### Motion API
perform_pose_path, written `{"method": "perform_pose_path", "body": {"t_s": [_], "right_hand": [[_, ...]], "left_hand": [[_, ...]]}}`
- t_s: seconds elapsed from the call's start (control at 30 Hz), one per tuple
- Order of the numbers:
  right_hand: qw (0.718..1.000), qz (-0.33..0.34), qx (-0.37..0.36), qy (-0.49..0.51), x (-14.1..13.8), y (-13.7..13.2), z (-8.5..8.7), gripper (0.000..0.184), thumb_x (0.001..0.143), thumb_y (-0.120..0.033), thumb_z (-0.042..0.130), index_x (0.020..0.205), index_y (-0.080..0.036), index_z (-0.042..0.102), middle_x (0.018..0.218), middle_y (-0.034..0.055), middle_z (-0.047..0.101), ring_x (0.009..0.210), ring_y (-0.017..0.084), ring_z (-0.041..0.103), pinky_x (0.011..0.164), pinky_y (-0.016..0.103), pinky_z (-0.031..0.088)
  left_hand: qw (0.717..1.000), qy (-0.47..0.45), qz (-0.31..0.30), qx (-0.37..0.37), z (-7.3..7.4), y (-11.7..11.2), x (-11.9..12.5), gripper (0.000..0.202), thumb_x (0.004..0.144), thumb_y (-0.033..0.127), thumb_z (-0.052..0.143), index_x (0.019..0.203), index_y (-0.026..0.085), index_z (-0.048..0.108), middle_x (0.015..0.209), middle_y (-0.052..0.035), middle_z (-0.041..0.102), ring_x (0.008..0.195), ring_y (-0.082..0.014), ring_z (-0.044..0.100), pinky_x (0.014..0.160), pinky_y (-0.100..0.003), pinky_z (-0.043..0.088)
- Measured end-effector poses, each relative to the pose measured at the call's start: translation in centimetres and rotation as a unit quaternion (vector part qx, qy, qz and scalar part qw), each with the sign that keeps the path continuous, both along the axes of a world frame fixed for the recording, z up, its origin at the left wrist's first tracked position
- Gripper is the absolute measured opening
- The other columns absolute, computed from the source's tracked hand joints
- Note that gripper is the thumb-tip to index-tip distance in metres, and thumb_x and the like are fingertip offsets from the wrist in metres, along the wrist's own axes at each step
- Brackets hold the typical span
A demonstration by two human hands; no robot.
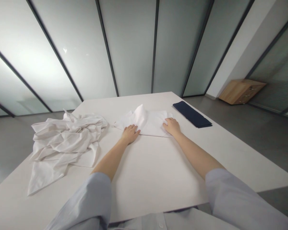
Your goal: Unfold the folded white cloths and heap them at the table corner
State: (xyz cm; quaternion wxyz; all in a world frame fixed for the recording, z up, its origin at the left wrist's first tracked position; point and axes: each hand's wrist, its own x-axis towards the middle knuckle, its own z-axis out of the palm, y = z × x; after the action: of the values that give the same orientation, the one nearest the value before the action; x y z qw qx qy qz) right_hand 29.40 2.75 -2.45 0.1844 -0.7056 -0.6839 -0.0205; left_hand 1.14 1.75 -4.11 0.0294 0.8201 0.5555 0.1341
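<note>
White cloth (150, 123) sits about mid-bench, partly folded, with one flap sticking up near its left side. Both hands are on it. Left hand (130, 133) is flat on the near left edge of the cloth, fingers spread a bit and pointing away from the person, palm down. Right hand (172, 126) is flat on the near right part of the same cloth, fingers lying loosely together, also palm down. Neither one is pinching or gripping anything as far as I can see, they're just pressing on the fabric, well apart from each other with the cloth stretched between them.

Off to the left there's a crumpled heap of white fabric (63, 143), pretty messy, with a tail hanging toward the near left edge of the bench (153, 172). It's near the left hand but not touching it. On the far right of the bench is a dark navy folded cloth (192, 114), neat and flat, just beyond the white cloth's right end.

Light blue sleeves (232, 195) are pushed up both forearms. Behind the bench are frosted glass panels with dark frames, and a wooden cabinet (241, 91) stands on the floor over at the right
</note>
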Motion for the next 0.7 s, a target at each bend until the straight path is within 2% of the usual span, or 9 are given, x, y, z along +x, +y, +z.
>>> {"method": "perform_pose_path", "body": {"t_s": [0.13, 0.27, 0.33, 0.43, 0.5, 0.57, 0.63, 0.7], "right_hand": [[1.000, -0.019, -0.020, 0.013, 0.5, 0.4, -0.3, 0.036, 0.085, -0.033, 0.054, 0.112, -0.011, 0.062, 0.114, 0.0208, 0.065, 0.105, 0.031, 0.060, 0.086, 0.038, 0.045], [0.992, -0.083, -0.074, 0.053, 0.7, 0.7, -0.2, 0.041, 0.085, -0.047, 0.055, 0.108, -0.014, 0.064, 0.105, 0.0166, 0.069, 0.095, 0.029, 0.064, 0.075, 0.035, 0.047], [0.992, -0.075, -0.088, 0.059, 0.6, 0.7, 0.0, 0.032, 0.085, -0.041, 0.055, 0.104, -0.018, 0.067, 0.102, 0.0131, 0.070, 0.094, 0.028, 0.065, 0.075, 0.033, 0.046], [0.999, -0.015, -0.009, 0.050, 0.1, 0.4, 0.5, 0.028, 0.089, -0.026, 0.048, 0.107, -0.019, 0.067, 0.106, 0.0124, 0.070, 0.100, 0.027, 0.062, 0.085, 0.035, 0.044], [0.995, 0.051, 0.066, 0.045, -0.9, -0.1, 1.0, 0.031, 0.090, -0.022, 0.045, 0.111, -0.016, 0.066, 0.113, 0.0148, 0.068, 0.108, 0.029, 0.057, 0.094, 0.040, 0.040], [0.983, 0.136, 0.113, 0.048, -2.2, -0.8, 1.5, 0.030, 0.089, -0.020, 0.045, 0.109, -0.016, 0.067, 0.116, 0.0150, 0.066, 0.116, 0.030, 0.052, 0.101, 0.044, 0.035], [0.964, 0.230, 0.118, 0.066, -3.8, -1.7, 1.9, 0.026, 0.087, -0.018, 0.048, 0.103, -0.018, 0.069, 0.115, 0.0125, 0.067, 0.119, 0.029, 0.050, 0.103, 0.046, 0.034], [0.938, 0.323, 0.057, 0.110, -5.4, -2.8, 2.0, 0.023, 0.083, -0.016, 0.051, 0.095, -0.020, 0.071, 0.107, 0.0088, 0.071, 0.111, 0.027, 0.056, 0.099, 0.043, 0.039]], "left_hand": [[0.999, 0.000, 0.047, 0.016, 0.2, -0.3, 0.4, 0.045, 0.095, 0.052, 0.033, 0.120, 0.023, 0.057, 0.134, -0.0133, 0.056, 0.128, -0.0315, 0.046, 0.102, -0.057, 0.035], [0.998, 0.012, 0.062, 0.020, 0.2, -0.4, 0.3, 0.044, 0.092, 0.052, 0.040, 0.119, 0.023, 0.056, 0.132, -0.0142, 0.057, 0.127, -0.0337, 0.046, 0.103, -0.059, 0.033], [0.998, 0.009, 0.053, 0.025, 0.2, -0.3, 0.1, 0.045, 0.090, 0.050, 0.045, 0.124, 0.022, 0.053, 0.132, -0.0147, 0.056, 0.127, -0.0336, 0.047, 0.106, -0.059, 0.029], [0.998, -0.016, 0.042, 0.047, 0.2, -0.2, 0.1, 0.061, 0.086, 0.047, 0.053, 0.138, 0.017, 0.041, 0.141, -0.0192, 0.048, 0.131, -0.0342, 0.042, 0.110, -0.055, 0.027], [0.996, -0.035, 0.028, 0.074, 0.3, -0.2, 0.2, 0.073, 0.082, 0.041, 0.059, 0.145, 0.015, 0.031, 0.149, -0.0208, 0.038, 0.136, -0.0338, 0.037, 0.110, -0.050, 0.029], [0.994, -0.048, 0.008, 0.099, 0.3, -0.2, 0.4, 0.079, 0.080, 0.035, 0.062, 0.148, 0.017, 0.025, 0.153, -0.0188, 0.032, 0.138, -0.0325, 0.034, 0.109, -0.046, 0.032], [0.992, -0.060, -0.009, 0.113, 0.5, -0.4, 0.6, 0.083, 0.080, 0.031, 0.063, 0.150, 0.019, 0.020, 0.155, -0.0168, 0.027, 0.138, -0.0321, 0.033, 0.108, -0.045, 0.035], [0.990, -0.072, -0.023, 0.122, 0.8, -0.7, 0.6, 0.089, 0.078, 0.032, 0.065, 0.151, 0.019, 0.017, 0.158, -0.0174, 0.021, 0.139, -0.0337, 0.031, 0.107, -0.047, 0.036]]}}
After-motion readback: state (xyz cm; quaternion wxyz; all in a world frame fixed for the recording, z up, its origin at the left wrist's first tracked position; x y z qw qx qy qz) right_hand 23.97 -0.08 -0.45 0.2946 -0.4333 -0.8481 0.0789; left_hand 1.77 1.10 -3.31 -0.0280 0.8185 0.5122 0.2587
